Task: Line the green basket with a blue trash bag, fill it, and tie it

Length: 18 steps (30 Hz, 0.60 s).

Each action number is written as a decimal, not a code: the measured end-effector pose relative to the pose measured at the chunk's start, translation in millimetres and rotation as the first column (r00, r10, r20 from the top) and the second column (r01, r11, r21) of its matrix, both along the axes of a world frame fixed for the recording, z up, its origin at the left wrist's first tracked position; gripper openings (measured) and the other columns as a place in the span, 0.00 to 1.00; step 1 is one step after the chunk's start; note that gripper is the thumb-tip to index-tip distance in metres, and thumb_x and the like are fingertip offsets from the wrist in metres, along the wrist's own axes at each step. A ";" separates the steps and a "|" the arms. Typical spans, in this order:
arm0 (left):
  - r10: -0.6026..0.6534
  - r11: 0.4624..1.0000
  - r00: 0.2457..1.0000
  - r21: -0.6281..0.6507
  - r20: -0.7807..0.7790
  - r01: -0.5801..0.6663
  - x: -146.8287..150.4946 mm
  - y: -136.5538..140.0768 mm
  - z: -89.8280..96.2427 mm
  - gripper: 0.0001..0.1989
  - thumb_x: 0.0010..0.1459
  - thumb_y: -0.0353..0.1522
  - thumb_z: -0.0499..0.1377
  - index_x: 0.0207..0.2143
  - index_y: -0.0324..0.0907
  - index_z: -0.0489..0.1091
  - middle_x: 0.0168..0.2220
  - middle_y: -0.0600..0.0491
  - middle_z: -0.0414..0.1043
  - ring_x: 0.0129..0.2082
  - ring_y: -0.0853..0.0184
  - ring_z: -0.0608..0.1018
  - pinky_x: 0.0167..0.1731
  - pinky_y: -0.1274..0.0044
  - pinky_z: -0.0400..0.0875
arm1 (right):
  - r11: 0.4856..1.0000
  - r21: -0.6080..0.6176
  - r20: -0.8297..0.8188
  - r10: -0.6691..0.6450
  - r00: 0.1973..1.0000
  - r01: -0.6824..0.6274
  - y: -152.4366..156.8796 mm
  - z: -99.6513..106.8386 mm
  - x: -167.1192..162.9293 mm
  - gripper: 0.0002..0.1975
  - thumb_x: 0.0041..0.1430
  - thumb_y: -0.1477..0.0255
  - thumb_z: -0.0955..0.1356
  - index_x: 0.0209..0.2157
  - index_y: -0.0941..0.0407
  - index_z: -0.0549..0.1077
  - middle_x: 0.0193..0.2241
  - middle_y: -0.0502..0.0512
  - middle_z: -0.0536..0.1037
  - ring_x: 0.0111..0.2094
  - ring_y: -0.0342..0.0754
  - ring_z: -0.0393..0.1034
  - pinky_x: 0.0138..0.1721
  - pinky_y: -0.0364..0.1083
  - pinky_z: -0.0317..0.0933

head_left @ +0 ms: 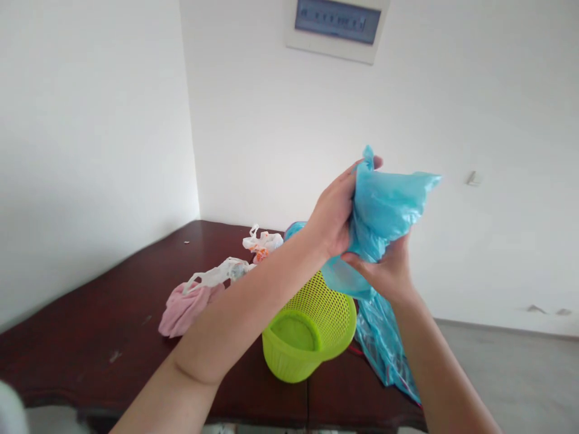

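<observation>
Fingers of the left hand (332, 214) are bent around the left side of the blue bag (391, 199), right of the frame's centre; the tips show beside its upper end, near the top knot of plastic. Right hand (393, 274) holds the same bag from below, with its thumb laid across and pointing to the left. Its other fingers are behind the plastic, so I cannot tell how they are bent.

Below the hands, at the lower centre, a green basket (289, 364) stands on the table (113, 301); the left forearm and the plastic cover part of its rim. More blue plastic (384, 343) lies at its right, and whether it joins the bag is not clear. The forearm partly hides two white bags, left of the centre, beside a pink cloth (187, 310). A panel (337, 48) is cut by the top edge. One pale shape (11, 410) at lower left is too blurred to name.
</observation>
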<state>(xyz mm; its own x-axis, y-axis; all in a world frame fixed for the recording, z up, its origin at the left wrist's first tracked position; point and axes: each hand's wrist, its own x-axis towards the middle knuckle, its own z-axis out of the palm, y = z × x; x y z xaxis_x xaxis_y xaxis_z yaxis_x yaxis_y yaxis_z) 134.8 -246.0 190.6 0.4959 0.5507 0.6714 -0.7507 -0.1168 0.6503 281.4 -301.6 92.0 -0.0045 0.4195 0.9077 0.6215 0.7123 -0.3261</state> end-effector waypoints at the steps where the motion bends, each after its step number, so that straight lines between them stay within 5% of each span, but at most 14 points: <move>1: -0.023 1.000 0.998 0.018 -0.050 0.024 1.4 -7.8 4.7 0.19 0.90 0.43 0.54 0.66 0.40 0.76 0.59 0.43 0.87 0.46 0.65 0.92 0.47 0.74 0.86 | 0.994 -0.097 0.001 0.040 0.999 -0.040 -4.3 -3.2 0.2 0.66 0.56 0.43 0.88 0.84 0.49 0.59 0.81 0.72 0.69 0.83 0.80 0.63 0.81 0.80 0.64; 3: 0.039 0.996 0.994 0.086 -0.098 -0.031 3.1 -20.2 13.4 0.21 0.91 0.45 0.50 0.65 0.42 0.75 0.61 0.46 0.86 0.48 0.66 0.92 0.45 0.76 0.85 | 0.975 -0.210 -0.023 0.070 0.997 -0.073 -11.2 -11.6 -4.8 0.57 0.55 0.43 0.88 0.76 0.53 0.73 0.72 0.73 0.81 0.77 0.79 0.73 0.79 0.77 0.68; 6: 0.286 0.948 0.957 0.158 -0.039 -0.277 -1.2 -24.3 23.4 0.22 0.91 0.47 0.49 0.61 0.45 0.78 0.58 0.51 0.87 0.53 0.65 0.92 0.44 0.79 0.85 | 0.955 -0.281 -0.085 0.075 0.993 -0.097 -19.3 -26.5 -18.8 0.38 0.64 0.49 0.85 0.68 0.51 0.82 0.64 0.66 0.88 0.68 0.72 0.83 0.74 0.72 0.76; 9: 0.422 0.902 0.905 0.079 0.041 -0.424 -16.8 -9.7 27.8 0.23 0.91 0.48 0.48 0.57 0.44 0.78 0.51 0.51 0.88 0.52 0.65 0.92 0.44 0.78 0.85 | 0.901 -0.410 -0.048 0.133 0.990 -0.141 -31.5 -39.5 -19.9 0.17 0.75 0.57 0.78 0.59 0.47 0.88 0.56 0.59 0.92 0.58 0.63 0.89 0.66 0.65 0.83; 13: 0.529 0.848 0.814 -0.108 0.242 -0.519 -45.2 24.7 24.0 0.16 0.90 0.44 0.53 0.52 0.44 0.73 0.42 0.54 0.82 0.43 0.68 0.88 0.44 0.78 0.83 | 0.870 -0.492 0.086 0.074 0.993 -0.022 -65.8 -51.8 17.3 0.10 0.77 0.62 0.76 0.54 0.47 0.90 0.52 0.57 0.91 0.51 0.58 0.87 0.56 0.57 0.84; 15: 0.637 0.764 0.720 -0.099 0.276 -0.638 -55.0 46.0 19.0 0.14 0.89 0.44 0.54 0.51 0.45 0.71 0.38 0.56 0.78 0.40 0.69 0.87 0.42 0.79 0.82 | 0.871 -0.488 0.071 -0.032 0.997 0.063 -89.2 -58.9 45.8 0.08 0.75 0.61 0.78 0.47 0.49 0.89 0.45 0.56 0.90 0.44 0.55 0.85 0.48 0.52 0.83; 18: 0.773 0.596 0.616 0.159 0.151 -0.787 -57.3 82.3 8.1 0.15 0.88 0.47 0.57 0.52 0.47 0.72 0.34 0.58 0.76 0.36 0.67 0.86 0.37 0.79 0.79 | 0.822 -0.563 -0.042 -0.135 0.990 0.088 -122.5 -73.3 90.0 0.12 0.68 0.58 0.82 0.42 0.51 0.87 0.40 0.56 0.88 0.41 0.55 0.82 0.43 0.49 0.81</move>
<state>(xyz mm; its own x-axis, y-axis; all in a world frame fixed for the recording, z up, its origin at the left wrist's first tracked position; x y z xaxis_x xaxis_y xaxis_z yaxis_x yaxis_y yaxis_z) 77.5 -163.7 198.8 -0.1055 0.5661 0.8175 -0.3488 -0.7910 0.5027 371.4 -424.1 18.7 0.1331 0.8479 0.5132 0.6418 0.3208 -0.6966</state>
